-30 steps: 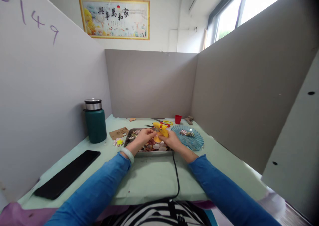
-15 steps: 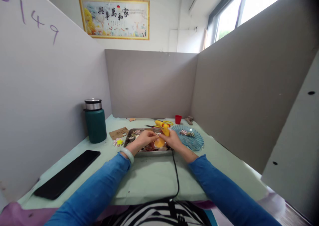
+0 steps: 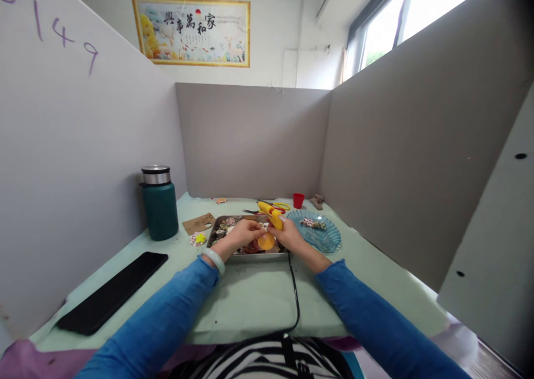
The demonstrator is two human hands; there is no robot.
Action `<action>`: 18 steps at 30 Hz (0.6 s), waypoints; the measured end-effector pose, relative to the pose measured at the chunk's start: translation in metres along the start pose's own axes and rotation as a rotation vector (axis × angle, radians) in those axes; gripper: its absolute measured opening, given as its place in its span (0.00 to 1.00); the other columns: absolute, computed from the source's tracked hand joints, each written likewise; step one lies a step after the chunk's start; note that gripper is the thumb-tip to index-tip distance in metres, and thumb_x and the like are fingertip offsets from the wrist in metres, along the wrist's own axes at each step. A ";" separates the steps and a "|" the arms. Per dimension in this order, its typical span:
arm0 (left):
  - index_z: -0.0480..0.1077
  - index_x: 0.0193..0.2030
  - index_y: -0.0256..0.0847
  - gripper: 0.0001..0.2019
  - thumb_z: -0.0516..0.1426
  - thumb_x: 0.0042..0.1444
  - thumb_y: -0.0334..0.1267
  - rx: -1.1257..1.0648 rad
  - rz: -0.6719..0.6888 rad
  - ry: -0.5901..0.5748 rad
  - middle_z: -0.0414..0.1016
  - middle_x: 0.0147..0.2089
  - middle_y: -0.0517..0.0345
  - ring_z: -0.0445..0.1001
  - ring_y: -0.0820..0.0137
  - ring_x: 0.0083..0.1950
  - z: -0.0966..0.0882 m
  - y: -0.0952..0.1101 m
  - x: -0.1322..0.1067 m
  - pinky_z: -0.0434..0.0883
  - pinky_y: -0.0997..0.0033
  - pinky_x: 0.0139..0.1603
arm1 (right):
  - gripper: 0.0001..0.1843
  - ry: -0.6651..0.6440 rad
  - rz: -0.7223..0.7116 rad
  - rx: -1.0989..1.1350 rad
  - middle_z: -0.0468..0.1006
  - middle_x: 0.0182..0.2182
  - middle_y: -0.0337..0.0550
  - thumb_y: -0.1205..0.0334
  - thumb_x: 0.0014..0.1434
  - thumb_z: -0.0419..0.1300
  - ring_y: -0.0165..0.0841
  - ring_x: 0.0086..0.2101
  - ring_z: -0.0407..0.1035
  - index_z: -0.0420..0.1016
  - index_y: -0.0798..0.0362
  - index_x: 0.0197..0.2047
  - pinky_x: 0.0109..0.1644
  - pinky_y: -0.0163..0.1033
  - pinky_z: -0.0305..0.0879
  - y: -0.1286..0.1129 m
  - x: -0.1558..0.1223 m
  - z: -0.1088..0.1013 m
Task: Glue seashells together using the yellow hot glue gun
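Observation:
My left hand (image 3: 238,235) is closed in a pinch on a small orange shell (image 3: 266,241), held over the metal tray (image 3: 217,231) of assorted shells. My right hand (image 3: 288,237) grips a yellow glue gun (image 3: 270,214), tilted with its nozzle toward the upper left, right above the shell. Its black cord (image 3: 295,290) runs down the table toward me. Both hands meet over the tray's right half.
A blue shell-shaped glass plate (image 3: 323,235) holding small pieces lies right of the tray. A green flask (image 3: 159,203) and a black phone (image 3: 112,291) are at left. Scissors (image 3: 280,206), a red cup (image 3: 298,200) and a brown card (image 3: 199,222) lie behind. Grey partitions enclose the table.
The orange shell has dropped lower and turned to show its round face. The glue gun has tilted up and shifted slightly right. My hands stayed over the tray.

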State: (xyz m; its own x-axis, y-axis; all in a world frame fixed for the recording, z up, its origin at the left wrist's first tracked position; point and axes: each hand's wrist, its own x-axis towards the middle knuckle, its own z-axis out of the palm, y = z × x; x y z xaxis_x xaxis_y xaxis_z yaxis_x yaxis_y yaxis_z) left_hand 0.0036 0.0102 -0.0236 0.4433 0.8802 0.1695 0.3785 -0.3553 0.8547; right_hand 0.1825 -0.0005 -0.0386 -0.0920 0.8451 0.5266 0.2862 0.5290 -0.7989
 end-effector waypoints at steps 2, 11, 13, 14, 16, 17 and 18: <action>0.72 0.32 0.35 0.19 0.61 0.47 0.53 -0.030 -0.016 0.018 0.72 0.22 0.58 0.71 0.72 0.22 0.001 0.001 0.000 0.64 0.75 0.23 | 0.14 0.004 0.009 -0.007 0.75 0.29 0.41 0.61 0.47 0.60 0.35 0.30 0.69 0.74 0.54 0.39 0.34 0.39 0.67 0.001 0.000 0.000; 0.74 0.35 0.33 0.20 0.64 0.46 0.50 -0.089 -0.033 0.118 0.73 0.24 0.58 0.67 0.76 0.22 0.000 0.007 -0.002 0.62 0.77 0.22 | 0.14 0.011 0.002 0.011 0.74 0.28 0.42 0.60 0.48 0.62 0.37 0.32 0.70 0.75 0.53 0.39 0.34 0.39 0.67 0.002 0.001 -0.003; 0.75 0.37 0.33 0.20 0.63 0.46 0.51 -0.094 -0.039 0.072 0.73 0.26 0.58 0.67 0.76 0.22 -0.001 0.008 -0.003 0.62 0.77 0.22 | 0.14 0.016 -0.006 0.008 0.74 0.28 0.42 0.60 0.48 0.61 0.37 0.32 0.69 0.75 0.53 0.39 0.34 0.39 0.67 0.003 0.002 -0.003; 0.75 0.38 0.33 0.21 0.63 0.46 0.50 -0.099 -0.037 0.054 0.74 0.26 0.58 0.67 0.75 0.22 -0.001 0.009 -0.003 0.62 0.76 0.23 | 0.14 0.016 -0.009 0.005 0.74 0.28 0.42 0.59 0.48 0.61 0.37 0.32 0.69 0.75 0.54 0.40 0.33 0.39 0.67 0.002 0.002 -0.003; 0.76 0.38 0.33 0.20 0.63 0.47 0.50 -0.118 -0.025 0.041 0.74 0.27 0.58 0.67 0.76 0.22 -0.001 0.010 -0.004 0.63 0.76 0.24 | 0.15 0.015 -0.009 0.001 0.75 0.29 0.42 0.59 0.48 0.61 0.37 0.32 0.70 0.75 0.55 0.40 0.33 0.39 0.67 0.002 0.002 -0.003; 0.76 0.38 0.33 0.20 0.63 0.47 0.50 -0.130 -0.017 0.045 0.74 0.27 0.57 0.67 0.76 0.23 -0.001 0.011 -0.005 0.64 0.76 0.24 | 0.15 0.013 -0.008 0.000 0.75 0.29 0.42 0.59 0.48 0.61 0.37 0.32 0.70 0.75 0.55 0.41 0.33 0.39 0.67 0.002 0.001 -0.003; 0.76 0.37 0.32 0.20 0.63 0.47 0.49 -0.140 -0.011 0.053 0.74 0.27 0.57 0.67 0.76 0.23 0.000 0.012 -0.005 0.64 0.76 0.25 | 0.15 0.010 -0.006 0.002 0.75 0.29 0.43 0.59 0.49 0.61 0.37 0.33 0.70 0.75 0.55 0.41 0.33 0.38 0.67 0.001 0.001 -0.003</action>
State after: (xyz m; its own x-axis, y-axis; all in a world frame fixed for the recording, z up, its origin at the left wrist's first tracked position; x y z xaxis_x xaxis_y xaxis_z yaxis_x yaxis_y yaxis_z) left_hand 0.0056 0.0018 -0.0143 0.3945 0.9006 0.1826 0.2644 -0.3016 0.9160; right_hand 0.1852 0.0010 -0.0381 -0.0840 0.8410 0.5345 0.2838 0.5343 -0.7962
